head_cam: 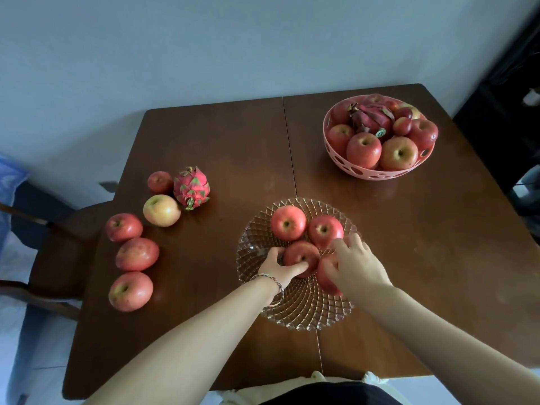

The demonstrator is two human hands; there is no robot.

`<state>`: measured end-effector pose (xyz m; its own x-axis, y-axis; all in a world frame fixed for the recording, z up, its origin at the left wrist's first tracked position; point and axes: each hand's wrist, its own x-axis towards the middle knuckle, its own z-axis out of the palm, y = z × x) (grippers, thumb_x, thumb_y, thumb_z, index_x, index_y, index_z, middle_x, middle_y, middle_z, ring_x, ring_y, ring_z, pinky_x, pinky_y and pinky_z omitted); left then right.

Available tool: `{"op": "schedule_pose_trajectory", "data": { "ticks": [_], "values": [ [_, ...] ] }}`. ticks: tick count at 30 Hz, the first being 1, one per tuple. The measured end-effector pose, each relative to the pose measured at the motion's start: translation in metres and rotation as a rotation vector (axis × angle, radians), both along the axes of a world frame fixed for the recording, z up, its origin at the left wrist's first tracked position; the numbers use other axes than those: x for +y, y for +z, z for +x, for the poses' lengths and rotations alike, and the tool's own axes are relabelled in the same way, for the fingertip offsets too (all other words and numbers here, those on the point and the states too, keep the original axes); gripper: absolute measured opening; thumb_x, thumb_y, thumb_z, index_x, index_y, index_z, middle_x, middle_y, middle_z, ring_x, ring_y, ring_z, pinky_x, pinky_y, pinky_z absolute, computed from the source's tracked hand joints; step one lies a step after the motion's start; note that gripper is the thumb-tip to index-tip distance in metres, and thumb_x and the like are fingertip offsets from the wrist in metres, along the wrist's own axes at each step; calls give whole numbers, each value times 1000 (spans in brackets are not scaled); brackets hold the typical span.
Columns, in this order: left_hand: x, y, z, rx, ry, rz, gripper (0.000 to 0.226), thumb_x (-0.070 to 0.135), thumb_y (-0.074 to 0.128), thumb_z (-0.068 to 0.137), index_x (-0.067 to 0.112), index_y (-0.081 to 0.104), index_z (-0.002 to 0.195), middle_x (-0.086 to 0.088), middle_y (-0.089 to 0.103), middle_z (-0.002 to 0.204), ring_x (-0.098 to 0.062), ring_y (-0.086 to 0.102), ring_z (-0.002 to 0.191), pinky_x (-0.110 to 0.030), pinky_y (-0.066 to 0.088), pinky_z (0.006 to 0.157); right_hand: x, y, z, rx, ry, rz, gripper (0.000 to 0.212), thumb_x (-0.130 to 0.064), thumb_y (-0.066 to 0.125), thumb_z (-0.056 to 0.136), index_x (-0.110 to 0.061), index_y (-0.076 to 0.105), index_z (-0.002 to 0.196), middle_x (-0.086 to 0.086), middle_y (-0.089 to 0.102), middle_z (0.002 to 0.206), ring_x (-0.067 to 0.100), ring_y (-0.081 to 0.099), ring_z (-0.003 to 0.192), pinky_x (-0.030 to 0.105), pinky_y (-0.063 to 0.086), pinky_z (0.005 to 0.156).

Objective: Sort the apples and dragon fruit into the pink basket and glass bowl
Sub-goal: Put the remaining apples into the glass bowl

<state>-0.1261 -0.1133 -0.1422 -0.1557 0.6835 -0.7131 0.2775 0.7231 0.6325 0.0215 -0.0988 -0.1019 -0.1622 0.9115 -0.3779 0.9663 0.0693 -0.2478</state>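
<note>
Four apples sit in the glass bowl (295,311) near the front of the counter (233,135). The left hand (276,266) is curled around the front middle apple (301,257), thumb and fingers wrapped on it. The right hand (355,266) is cupped over the front right apple (328,277), fingers spread across its top. Two rear apples (287,222) lie untouched behind them, side by side and touching.

Loose on the left of the counter are five more apples: three red ones in a line (136,254) along the edge, a yellowish apple (161,210) further back, and a small red apple (159,182) behind it. Just beside those two stands one loose dragon fruit (191,187).

The pink basket (377,171), far right, is piled high: I count about nine apples, some half hidden, with one basket dragon fruit (371,116) lying on top.

The counter is dark brown wood with a seam running front to back. A pale wall (233,48) stands behind it. A wooden chair (58,258) is tucked in at the left, and dark furniture fills the right corner.
</note>
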Motion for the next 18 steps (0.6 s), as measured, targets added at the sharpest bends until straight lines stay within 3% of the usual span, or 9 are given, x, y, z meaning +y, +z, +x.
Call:
{"op": "schedule_pose_trajectory", "data": {
  "ticks": [2, 4, 8, 12, 15, 18],
  "values": [
    [1, -1, -1, -2, -2, 4, 55, 34, 69, 80, 22, 43, 127, -2, 53, 112, -18, 47, 97, -28, 35, 84, -12, -9, 1, -168, -2, 5, 78, -68, 53, 74, -13, 36, 127, 12, 40, 126, 29, 44, 114, 35, 44, 90],
    [1, -2, -1, -8, -1, 8, 56, 34, 70, 80, 23, 42, 128, -5, 55, 123, -19, 47, 101, -28, 36, 86, -18, -19, 3, -194, -39, -14, 94, -76, 57, 63, -14, 33, 129, 12, 41, 123, 27, 44, 113, 33, 44, 90],
    [1, -3, -2, -20, 3, 11, 56, 33, 70, 80, 23, 42, 128, -5, 54, 127, -17, 45, 98, -28, 35, 87, -13, -28, 9, 8, -49, -20, 84, -56, 70, 64, -13, 37, 127, 9, 45, 123, 26, 45, 115, 31, 41, 94],
    [1, -4, -1, -21, 9, -2, 56, 34, 70, 79, 24, 42, 127, -5, 55, 125, -18, 47, 97, -29, 36, 87, 3, -21, 17, 27, 121, -27, 85, -35, 75, 61, -13, 35, 132, 7, 39, 130, 26, 40, 119, 31, 38, 101],
    [2, -5, -1, -23, 10, -7, 57, 34, 70, 79, 24, 42, 127, -4, 54, 125, -18, 46, 98, -28, 36, 87, 12, -18, 19, 10, 214, -90, 93, -31, 75, 60, -20, 30, 141, 6, 22, 137, 26, 32, 126, 35, 36, 107],
    [2, -5, -2, -37, 19, -8, 57, 33, 71, 78, 24, 42, 127, -4, 54, 127, -17, 46, 98, -28, 35, 87, 0, -24, 13, -56, 185, -3, 99, -41, 75, 61, -20, 22, 142, 5, 21, 141, 26, 24, 131, 36, 28, 110]
  ]
}}
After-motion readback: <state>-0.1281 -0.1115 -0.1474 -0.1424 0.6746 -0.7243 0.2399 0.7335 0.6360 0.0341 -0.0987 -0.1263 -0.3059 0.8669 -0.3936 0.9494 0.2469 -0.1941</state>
